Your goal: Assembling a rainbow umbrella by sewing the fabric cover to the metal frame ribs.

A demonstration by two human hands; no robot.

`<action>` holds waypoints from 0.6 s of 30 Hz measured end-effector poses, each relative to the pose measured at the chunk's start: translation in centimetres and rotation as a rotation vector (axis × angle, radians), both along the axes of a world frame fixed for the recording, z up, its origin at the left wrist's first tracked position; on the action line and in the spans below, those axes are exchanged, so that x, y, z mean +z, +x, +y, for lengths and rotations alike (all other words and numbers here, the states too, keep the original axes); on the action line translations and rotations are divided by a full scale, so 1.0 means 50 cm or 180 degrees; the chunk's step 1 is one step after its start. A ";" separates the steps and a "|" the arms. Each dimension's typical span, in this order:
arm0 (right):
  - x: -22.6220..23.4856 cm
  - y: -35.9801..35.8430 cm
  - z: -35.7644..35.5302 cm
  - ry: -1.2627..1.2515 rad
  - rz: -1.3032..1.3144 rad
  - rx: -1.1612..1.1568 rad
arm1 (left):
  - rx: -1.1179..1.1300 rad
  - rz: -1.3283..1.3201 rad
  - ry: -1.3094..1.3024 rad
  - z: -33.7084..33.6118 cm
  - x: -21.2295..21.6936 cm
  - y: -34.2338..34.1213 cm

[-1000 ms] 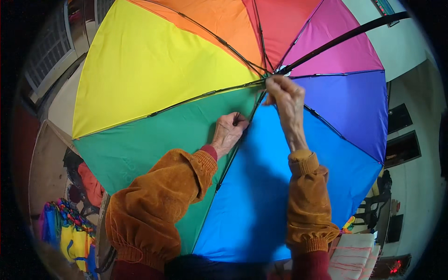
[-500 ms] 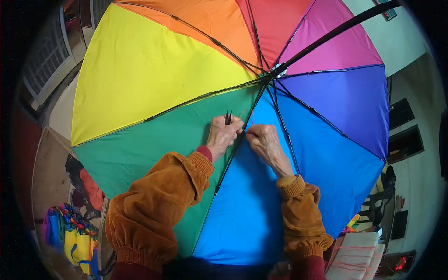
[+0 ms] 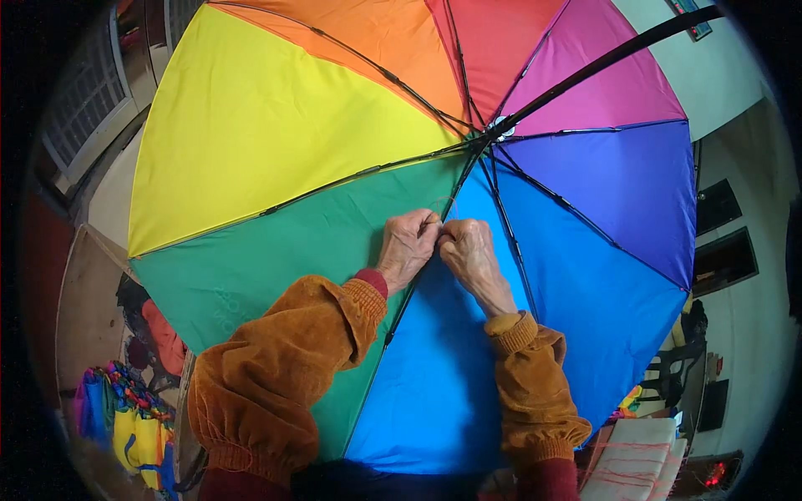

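Note:
An open rainbow umbrella (image 3: 292,125) spreads in front of me, its underside and black ribs facing me. My left hand (image 3: 409,244) is closed in front of the green panel (image 3: 334,200), beside the rib along its seam with the blue panel (image 3: 434,351). Black pointed snips stuck out of this fist half a second ago; their tips are hidden now. My right hand (image 3: 469,250) is pinched closed on the blue side, its fingertips meeting the left ones at the rib. A fine loop of thread (image 3: 444,203) shows just above the fingers; its ends are hidden.
The black umbrella shaft (image 3: 618,54) slants from the hub (image 3: 501,128) to the upper right. Folded multicoloured umbrellas (image 3: 138,426) lie at lower left. A pale padded piece (image 3: 631,455) with red threads is at lower right. A barred window (image 3: 83,96) stands at upper left.
My left hand has turned, and the dark snips' tips no longer show above it. Both hands have drawn closer together at the rib. The umbrella has barely shifted.

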State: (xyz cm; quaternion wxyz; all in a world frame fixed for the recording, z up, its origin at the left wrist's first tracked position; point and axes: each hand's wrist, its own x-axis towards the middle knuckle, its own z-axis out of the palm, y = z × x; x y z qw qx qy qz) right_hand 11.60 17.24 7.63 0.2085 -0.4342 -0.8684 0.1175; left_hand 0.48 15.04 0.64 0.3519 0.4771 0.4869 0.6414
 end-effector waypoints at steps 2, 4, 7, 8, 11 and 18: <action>-0.003 0.000 0.001 -0.0006 0.0010 -0.0051 | 0.0092 0.0153 0.0093 0.001 -0.003 0.001; -0.005 0.000 0.002 -0.0017 0.0019 -0.0154 | -0.0075 -0.0301 -0.0091 0.001 -0.002 0.001; -0.007 0.003 -0.003 -0.0015 -0.0059 -0.0128 | -0.0448 -0.0861 -0.0417 -0.006 0.012 -0.013; -0.008 0.005 -0.006 -0.0017 -0.0096 -0.0113 | -0.0736 -0.1192 -0.0653 -0.014 0.025 -0.021; -0.013 0.011 -0.013 -0.0073 0.0082 -0.0162 | -0.1067 -0.1609 -0.0929 -0.014 0.035 -0.028; -0.048 0.017 -0.005 0.0100 0.0369 -0.0006 | -0.1312 -0.1916 -0.0981 -0.009 0.025 -0.034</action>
